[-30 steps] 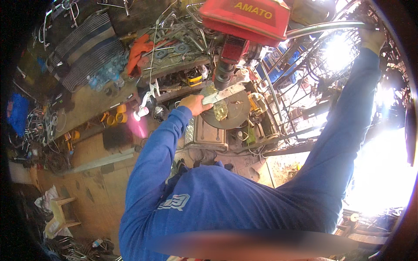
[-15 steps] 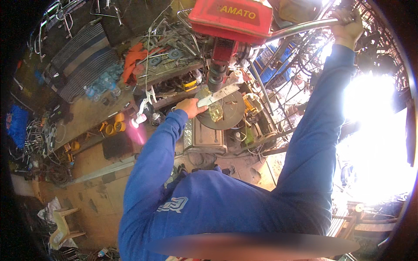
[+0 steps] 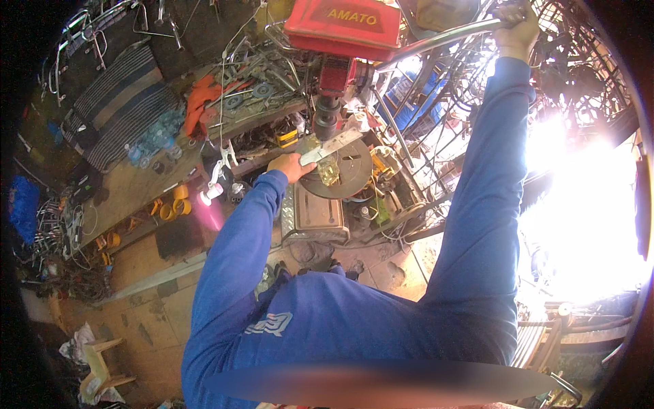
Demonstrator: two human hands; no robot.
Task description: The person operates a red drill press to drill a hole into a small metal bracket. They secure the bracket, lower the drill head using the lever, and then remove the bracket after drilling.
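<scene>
Left hand (image 3: 289, 165) pins my metal strip (image 3: 332, 146) at the round drill table's (image 3: 354, 178) left edge, under the red drill (image 3: 343, 31); right hand (image 3: 516, 28) grips the lever (image 3: 436, 42), raised higher than before; cluttered bench (image 3: 225, 129) behind.

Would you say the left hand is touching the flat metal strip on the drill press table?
Touching. In the head view the left hand grips the near end of the flat metal strip, fingers wrapped over it with no gap showing.
</scene>
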